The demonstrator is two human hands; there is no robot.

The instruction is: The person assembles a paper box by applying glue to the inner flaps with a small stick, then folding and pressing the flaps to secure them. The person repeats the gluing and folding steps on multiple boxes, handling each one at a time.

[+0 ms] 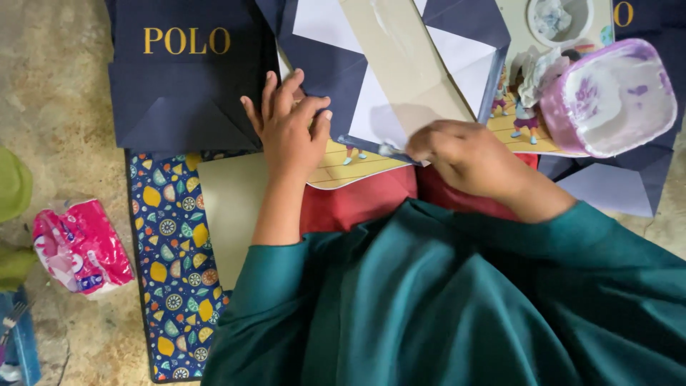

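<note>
Nearest the camera, teal sleeves [457,307] fill the lower frame, with red cloth [357,204] showing just beyond them. To the left a dark mat patterned with yellow fruit slices [168,264] lies on the rough floor [64,107], and a pink plastic packet [80,246] sits well apart from it near the left edge. The left hand [287,132] presses flat, fingers spread, on a navy paper sheet [321,64] that is partly folded, its white inside showing. The right hand [468,154] has its grip closed around a small brush [391,151], whose tip meets the lower edge of that same sheet. A tan card strip [400,64] lies across the paper. Farther right, a white and purple tub [611,96] rests tilted on an illustrated picture board [514,132]. At the far left lies a folded navy paper bag [182,71].
</note>
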